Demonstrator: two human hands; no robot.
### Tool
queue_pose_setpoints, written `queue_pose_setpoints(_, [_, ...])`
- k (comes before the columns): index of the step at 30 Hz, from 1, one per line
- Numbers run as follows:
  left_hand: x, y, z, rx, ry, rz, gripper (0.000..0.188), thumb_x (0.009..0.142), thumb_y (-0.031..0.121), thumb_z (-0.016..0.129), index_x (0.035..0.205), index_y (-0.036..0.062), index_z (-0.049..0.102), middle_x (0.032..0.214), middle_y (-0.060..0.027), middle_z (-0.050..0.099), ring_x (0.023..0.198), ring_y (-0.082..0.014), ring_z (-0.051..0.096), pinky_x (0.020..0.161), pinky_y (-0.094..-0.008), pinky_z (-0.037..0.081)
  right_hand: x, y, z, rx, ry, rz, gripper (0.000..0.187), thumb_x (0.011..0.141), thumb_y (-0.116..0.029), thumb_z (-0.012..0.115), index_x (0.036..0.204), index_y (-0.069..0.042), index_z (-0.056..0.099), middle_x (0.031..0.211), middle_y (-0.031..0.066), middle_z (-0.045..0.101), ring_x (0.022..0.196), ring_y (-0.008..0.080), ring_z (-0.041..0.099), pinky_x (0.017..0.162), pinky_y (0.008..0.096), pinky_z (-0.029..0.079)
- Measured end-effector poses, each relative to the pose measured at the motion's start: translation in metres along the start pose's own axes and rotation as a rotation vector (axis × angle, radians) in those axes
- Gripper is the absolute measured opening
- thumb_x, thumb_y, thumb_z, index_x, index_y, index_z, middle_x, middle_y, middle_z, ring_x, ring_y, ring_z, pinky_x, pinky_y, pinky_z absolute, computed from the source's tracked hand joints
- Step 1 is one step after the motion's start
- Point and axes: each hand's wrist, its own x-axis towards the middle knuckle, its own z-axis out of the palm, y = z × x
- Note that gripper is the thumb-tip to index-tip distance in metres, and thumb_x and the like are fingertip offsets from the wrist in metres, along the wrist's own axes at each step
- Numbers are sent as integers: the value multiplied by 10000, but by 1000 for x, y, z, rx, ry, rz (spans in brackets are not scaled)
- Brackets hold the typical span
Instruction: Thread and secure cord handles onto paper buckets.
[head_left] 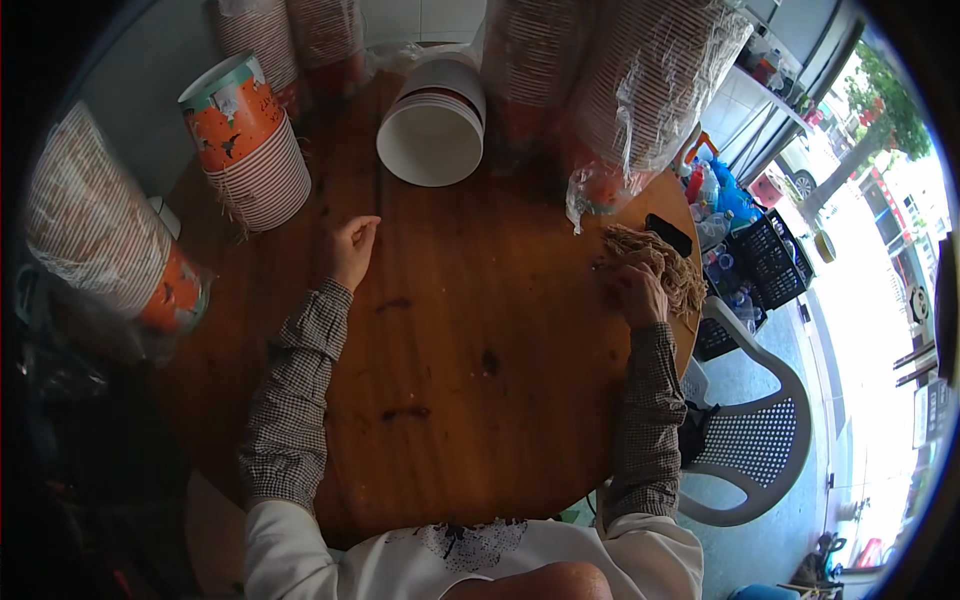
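Left hand (352,250): loosely curled, empty, resting on the bench (470,340).
Right hand (640,292): fingers closed on the string bundle (655,262).
Cups (432,120): beyond both hands.

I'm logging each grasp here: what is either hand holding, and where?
The right hand rests in the bundle of tan strings, gripping its near end. The left hand is loosely curled, apparently holding nothing.

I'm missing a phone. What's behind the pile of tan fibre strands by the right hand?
A dark flat object lies just behind the tan fibre strands, partly covered. What it is cannot be told.
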Motion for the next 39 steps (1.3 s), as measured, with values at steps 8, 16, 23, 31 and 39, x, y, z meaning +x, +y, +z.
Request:
queue_pose_setpoints(8, [-41,50,71,-224,-260,107,127,914,105,586,979,30,665,957,-70,671,835,-126,634,694,-236,508,7,13,15,467,265,-184,58,882,-66,573,892,-27,615,744,48,570,651,127,566,574,271,457])
queue_pose_setpoints(16, [-66,108,100,-329,-441,78,291,938,294,577,963,13,648,805,-84,666,726,-155,632,647,-294,495,-22,-86,25,1028,-174,-44,78,901,-83,580,907,-7,598,696,22,600,560,52,519,470,211,406])
queue_pose_setpoints(23, [-56,129,115,93,-637,-84,477,915,486,540,804,27,606,734,-127,629,672,-235,625,610,-347,489,-35,-103,51,714,-67,-157,127,857,-124,626,902,-6,612,669,81,612,594,134,584,570,293,477])
queue_pose_setpoints(31, [-65,107,130,10,-353,150,147,944,162,522,921,17,529,769,-163,621,728,-321,626,634,-390,480,-32,-104,52,704,-17,-150,114,841,-108,633,911,-19,618,772,82,637,699,129,610,626,273,486])
queue_pose_setpoints(39, [-64,82,132,-129,-354,161,74,908,87,542,955,49,499,908,-156,617,838,-340,617,709,-403,490,-26,-112,60,667,15,-214,122,835,-116,649,900,-15,623,756,79,631,701,116,595,653,282,486])
